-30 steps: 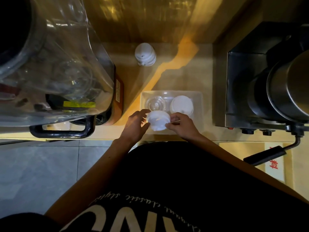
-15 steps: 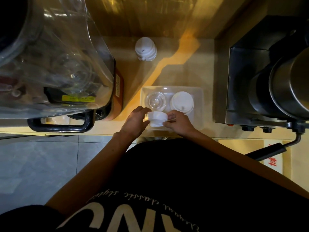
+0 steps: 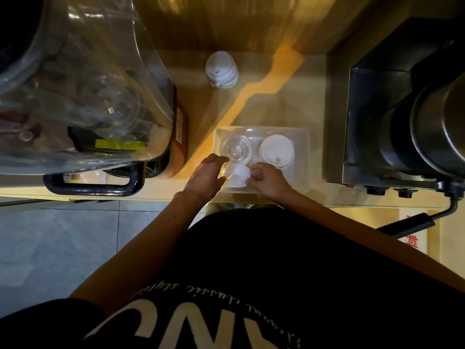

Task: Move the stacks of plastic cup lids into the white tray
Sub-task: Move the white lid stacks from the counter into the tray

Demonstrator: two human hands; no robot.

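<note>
At the near edge of the worktop [image 3: 289, 96], both hands meet over the white tray [image 3: 305, 157]. The left hand [image 3: 205, 176] is loosely spread, fingers extended toward 3 o'clock, fingertips touching the side of a small stack of white lids [image 3: 237, 176]. The right hand [image 3: 268, 181] is curled, thumb and fingers pinching the opposite side of the same stack. The stack sits in the tray's 7 o'clock corner; whether it rests on the tray floor cannot be told.

Inside the tray, a clear lid stack [image 3: 236, 148] occupies the 10 o'clock area and a second white lid stack [image 3: 276, 151] the 2 o'clock area. A third white lid stack [image 3: 221, 69] stands on the worktop at 12 o'clock, well apart from the tray.

A clear plastic cover [image 3: 75, 84] at 9 o'clock blurs what lies beneath. A dark machine [image 3: 402, 109] at 3 o'clock is cut off by the frame.
</note>
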